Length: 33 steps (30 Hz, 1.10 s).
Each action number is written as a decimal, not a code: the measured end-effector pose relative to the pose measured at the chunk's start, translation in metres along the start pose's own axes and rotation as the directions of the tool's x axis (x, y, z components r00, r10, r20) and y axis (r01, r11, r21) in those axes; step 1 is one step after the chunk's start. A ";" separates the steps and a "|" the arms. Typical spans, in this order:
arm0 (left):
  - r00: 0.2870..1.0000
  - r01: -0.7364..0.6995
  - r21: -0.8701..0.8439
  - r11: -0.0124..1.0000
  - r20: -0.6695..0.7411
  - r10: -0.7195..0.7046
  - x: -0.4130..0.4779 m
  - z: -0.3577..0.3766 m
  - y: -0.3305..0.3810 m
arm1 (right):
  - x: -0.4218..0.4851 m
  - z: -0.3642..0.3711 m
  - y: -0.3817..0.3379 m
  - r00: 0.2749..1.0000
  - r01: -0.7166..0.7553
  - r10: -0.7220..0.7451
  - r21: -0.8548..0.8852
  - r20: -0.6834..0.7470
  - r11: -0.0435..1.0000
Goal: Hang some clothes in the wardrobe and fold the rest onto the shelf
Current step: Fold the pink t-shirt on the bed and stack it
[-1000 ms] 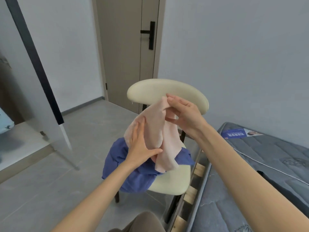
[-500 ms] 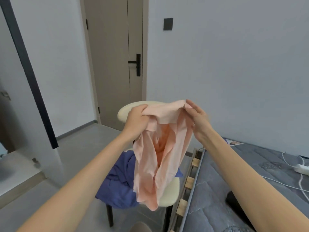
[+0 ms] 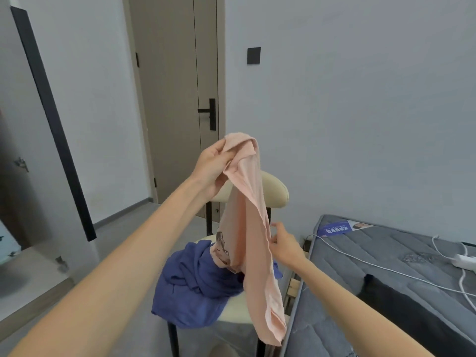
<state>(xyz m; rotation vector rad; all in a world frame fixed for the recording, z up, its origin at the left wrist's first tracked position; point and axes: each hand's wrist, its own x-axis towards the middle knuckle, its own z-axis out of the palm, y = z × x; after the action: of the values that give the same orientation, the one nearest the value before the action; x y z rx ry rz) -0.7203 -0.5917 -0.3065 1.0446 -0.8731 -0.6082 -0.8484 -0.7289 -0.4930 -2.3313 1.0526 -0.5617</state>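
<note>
A pale pink garment (image 3: 251,228) with a small printed figure hangs in a long strip above a cream chair (image 3: 275,191). My left hand (image 3: 215,166) is raised and shut on its top end. My right hand (image 3: 283,243) is lower, at the garment's right edge about halfway down, with fingertips touching the cloth and the fingers apart. A crumpled blue garment (image 3: 198,282) lies on the chair seat, partly hanging off its front left edge. The pink garment's lower end dangles past the seat.
A grey mattress (image 3: 386,292) on a slatted frame lies to the right, with a white cable, a power strip (image 3: 463,260) and a blue leaflet on it. A closed door (image 3: 177,99) stands behind the chair. An open wardrobe door edge (image 3: 51,119) is at left.
My left hand has lifted the garment's top higher. My right hand has let go of the top and dropped to the garment's side edge. The garment now hangs in one long strip.
</note>
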 end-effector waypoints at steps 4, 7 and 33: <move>0.997 -0.041 -0.171 0.984 -0.068 0.030 0.004 -0.014 0.013 | 0.003 -0.004 0.017 0.944 -0.135 0.141 -0.038 0.300 0.990; 0.999 -0.021 -0.190 0.982 -0.048 0.012 0.005 -0.013 0.015 | -0.013 -0.009 -0.011 0.785 -0.186 0.042 0.172 0.618 0.967; 0.740 0.170 0.287 0.943 -0.669 0.070 0.017 -0.124 -0.029 | 0.022 -0.071 -0.015 0.984 0.176 -0.179 -0.094 -0.019 0.980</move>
<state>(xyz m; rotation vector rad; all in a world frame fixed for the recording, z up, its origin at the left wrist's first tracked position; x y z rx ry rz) -0.6076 -0.5570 -0.3567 1.4730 -0.2936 -0.0805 -0.8658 -0.7575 -0.4253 -2.5224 0.9055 -0.6258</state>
